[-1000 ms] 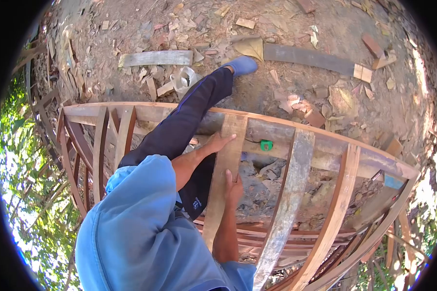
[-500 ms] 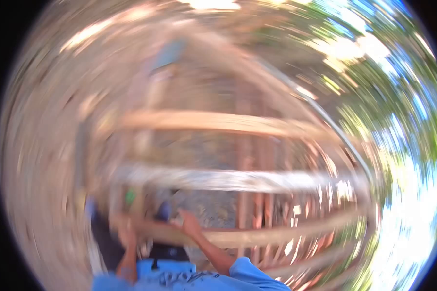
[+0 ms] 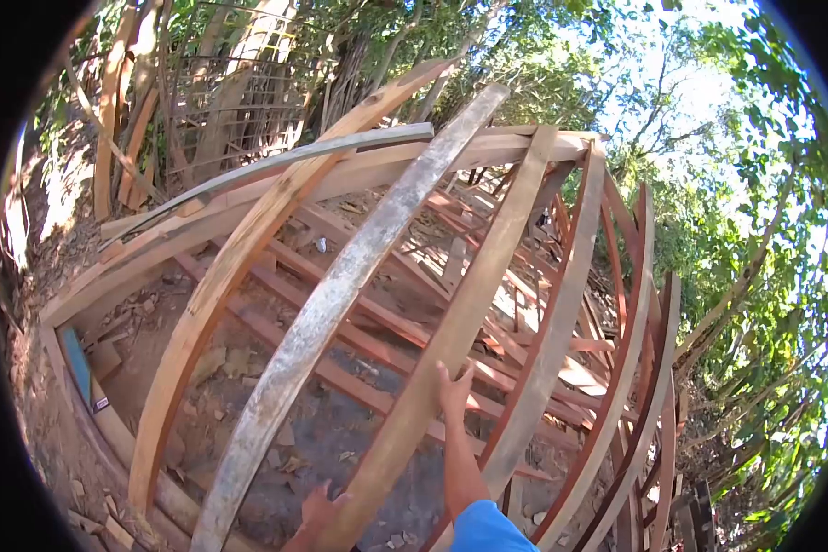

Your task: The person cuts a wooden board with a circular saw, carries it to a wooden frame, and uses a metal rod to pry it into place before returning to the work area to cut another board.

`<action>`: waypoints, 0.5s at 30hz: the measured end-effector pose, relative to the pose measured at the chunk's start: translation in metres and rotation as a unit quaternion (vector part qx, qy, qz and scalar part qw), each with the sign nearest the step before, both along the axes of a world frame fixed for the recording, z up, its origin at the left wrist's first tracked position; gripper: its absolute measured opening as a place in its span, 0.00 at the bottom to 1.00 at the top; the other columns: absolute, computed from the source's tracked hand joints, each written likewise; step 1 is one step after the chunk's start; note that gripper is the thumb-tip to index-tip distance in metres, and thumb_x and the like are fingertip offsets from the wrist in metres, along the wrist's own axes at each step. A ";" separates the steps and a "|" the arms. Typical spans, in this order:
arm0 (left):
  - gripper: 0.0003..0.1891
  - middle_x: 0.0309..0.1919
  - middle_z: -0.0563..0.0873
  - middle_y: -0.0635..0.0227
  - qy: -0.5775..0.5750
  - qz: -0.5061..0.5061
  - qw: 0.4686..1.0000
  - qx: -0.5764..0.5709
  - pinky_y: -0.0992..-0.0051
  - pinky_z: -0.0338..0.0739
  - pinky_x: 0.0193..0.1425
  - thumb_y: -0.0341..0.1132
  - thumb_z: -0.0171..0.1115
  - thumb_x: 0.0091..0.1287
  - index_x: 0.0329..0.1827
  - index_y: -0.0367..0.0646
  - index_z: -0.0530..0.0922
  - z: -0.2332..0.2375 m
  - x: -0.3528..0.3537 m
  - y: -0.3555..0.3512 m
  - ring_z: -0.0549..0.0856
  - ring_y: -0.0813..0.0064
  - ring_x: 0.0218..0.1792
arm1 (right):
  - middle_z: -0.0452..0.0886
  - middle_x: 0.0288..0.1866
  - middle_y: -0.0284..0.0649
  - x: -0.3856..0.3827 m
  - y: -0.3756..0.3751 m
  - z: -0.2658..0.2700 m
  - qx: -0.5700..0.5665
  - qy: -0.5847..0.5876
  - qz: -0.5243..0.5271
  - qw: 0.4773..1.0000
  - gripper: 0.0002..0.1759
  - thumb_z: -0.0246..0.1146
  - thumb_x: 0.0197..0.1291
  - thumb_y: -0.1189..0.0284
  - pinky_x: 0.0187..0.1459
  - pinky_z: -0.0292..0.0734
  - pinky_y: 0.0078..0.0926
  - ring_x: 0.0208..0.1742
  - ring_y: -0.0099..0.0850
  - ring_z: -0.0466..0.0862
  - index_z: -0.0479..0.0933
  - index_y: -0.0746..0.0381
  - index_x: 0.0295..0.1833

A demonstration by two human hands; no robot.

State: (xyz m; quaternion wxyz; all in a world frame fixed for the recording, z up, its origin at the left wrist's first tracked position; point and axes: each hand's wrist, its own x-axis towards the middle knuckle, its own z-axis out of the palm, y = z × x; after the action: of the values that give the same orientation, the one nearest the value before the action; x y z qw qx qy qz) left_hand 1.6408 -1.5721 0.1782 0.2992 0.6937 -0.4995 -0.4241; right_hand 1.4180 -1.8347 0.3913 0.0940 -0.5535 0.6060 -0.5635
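A long wooden beam (image 3: 469,317) slants from the lower middle up toward the far side of a timber frame. My right hand (image 3: 454,390) is on its right edge about midway along, thumb and fingers bent against the wood. Lower down, at the beam's left edge, my left hand (image 3: 325,511) grips the near end; part of that hand is cut off by the bottom of the view. To the left lies a whitish, weathered beam (image 3: 327,299), and past it a light brown curved beam (image 3: 213,294).
More curved beams (image 3: 561,317) run alongside to the right. Reddish timbers (image 3: 368,340) cross beneath, over dirt strewn with wood scraps. A thick side timber (image 3: 184,221) with a grey strip (image 3: 368,138) edges the far left. Trees (image 3: 764,166) stand around.
The view has swung from a motion-blurred downward look to a sharper one across the frame. Both hands appear on a beam now; blur hides exactly what they touched before.
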 end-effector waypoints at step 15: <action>0.30 0.34 0.90 0.55 0.122 0.040 0.987 0.094 0.65 0.80 0.50 0.60 0.70 0.52 0.47 0.43 0.88 -0.022 -0.010 -0.017 0.90 0.58 0.41 | 0.79 0.59 0.44 0.006 -0.020 -0.033 0.131 -0.255 0.104 0.952 0.28 0.60 0.71 0.61 0.57 0.75 0.33 0.57 0.33 0.80 0.68 0.64 0.69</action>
State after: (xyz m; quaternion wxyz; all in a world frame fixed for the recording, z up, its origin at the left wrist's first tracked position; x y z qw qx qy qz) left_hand 1.6307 -1.5887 0.1565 0.3079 0.6814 -0.3892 -0.5380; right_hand 1.4237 -1.8549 0.3581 0.3754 -0.4343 0.5692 -0.5886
